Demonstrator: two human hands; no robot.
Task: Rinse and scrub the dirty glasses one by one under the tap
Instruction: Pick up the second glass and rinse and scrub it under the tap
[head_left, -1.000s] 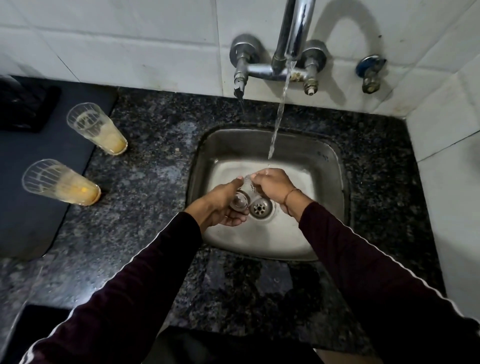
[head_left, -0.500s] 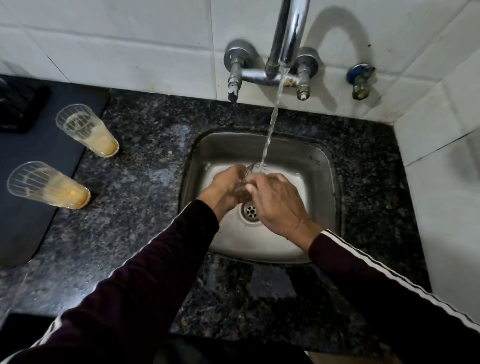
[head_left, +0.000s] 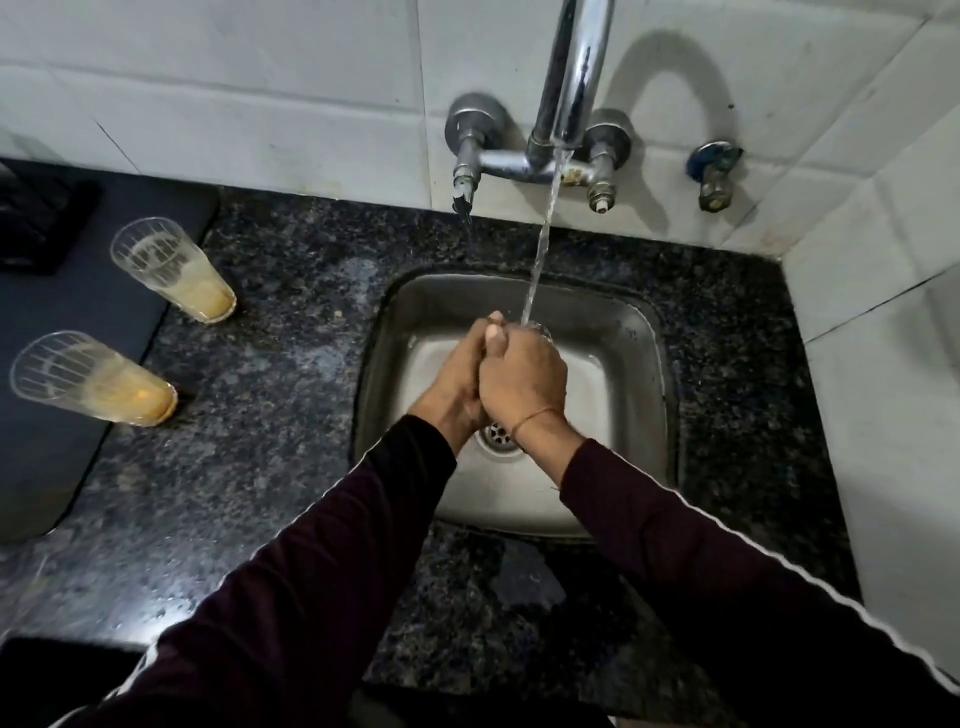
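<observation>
A dark speckled granite counter (head_left: 270, 467) carries everything, with a steel sink (head_left: 644, 332) sunk into it as the landmark. Left of the sink, two dirty glasses stand upright on the granite: the far glass (head_left: 174, 270) nearer the tiled wall, the near glass (head_left: 93, 379) closer to the counter's front. A dark mat (head_left: 62, 452) lies further left of the sink, just beside both glasses.

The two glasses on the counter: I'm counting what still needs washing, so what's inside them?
Both the far glass and the near glass hold yellowish residue at the bottom, with streaks up their walls.
</observation>
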